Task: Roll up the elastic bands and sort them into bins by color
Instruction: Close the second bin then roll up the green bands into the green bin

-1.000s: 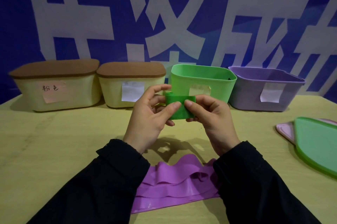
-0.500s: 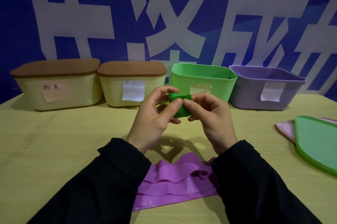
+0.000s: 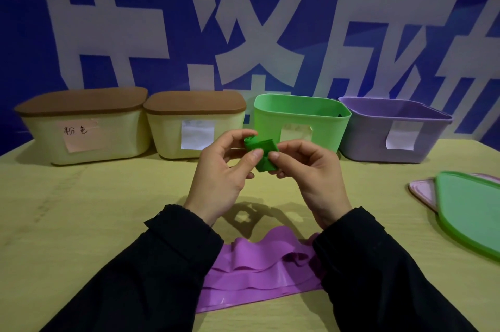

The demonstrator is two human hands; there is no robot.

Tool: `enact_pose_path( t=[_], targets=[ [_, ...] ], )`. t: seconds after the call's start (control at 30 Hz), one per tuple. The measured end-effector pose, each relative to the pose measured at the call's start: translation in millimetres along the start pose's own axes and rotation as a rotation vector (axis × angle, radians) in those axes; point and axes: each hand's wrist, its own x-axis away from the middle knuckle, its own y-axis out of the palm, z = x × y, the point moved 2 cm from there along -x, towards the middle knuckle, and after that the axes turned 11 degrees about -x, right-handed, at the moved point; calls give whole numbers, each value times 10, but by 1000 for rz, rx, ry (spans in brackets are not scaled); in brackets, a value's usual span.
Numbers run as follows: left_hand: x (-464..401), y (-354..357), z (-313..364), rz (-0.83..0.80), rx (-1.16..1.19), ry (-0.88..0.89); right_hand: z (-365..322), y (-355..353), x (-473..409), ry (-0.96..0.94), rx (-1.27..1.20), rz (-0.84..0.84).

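Observation:
A small rolled green elastic band (image 3: 262, 153) is held above the table, in front of the open green bin (image 3: 326, 126). My left hand (image 3: 224, 172) pinches its left side between thumb and fingers. My right hand (image 3: 308, 172) pinches its right side with thumb on top. A purple elastic band (image 3: 254, 275) lies unrolled and wavy on the table between my forearms. The open purple bin (image 3: 376, 139) stands to the right of the green one.
Two cream bins with brown lids, one (image 3: 84, 126) with a pink label and one (image 3: 194, 123) with a white label, stand at the back left. A green lid (image 3: 470, 210) lies over a pink lid (image 3: 422, 188) at the right edge of the table (image 3: 81, 223).
The green band has been rolled tighter into a smaller bundle between my fingers. Both hands stayed in about the same place above the table.

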Motion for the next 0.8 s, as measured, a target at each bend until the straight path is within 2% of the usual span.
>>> enact_pose_path(
  t=[0.13,0.27,0.47,0.63,0.8],
  targets=[
    [-13,11,-23,35,-36,14,-7,6,17,-85,91,25],
    [-28,-3,-46,56,-38,-19,-28,-37,-6,-100,83,73],
    [-16,11,-28,-123,90,-23,-29,-58,-12,-94,42,74],
    [-19,-12,-84,-152,105,-67,28,-71,-13,-103,172,93],
    [-14,5,-96,-196,134,-87,50,-47,-1,-149,253,17]
  ],
)
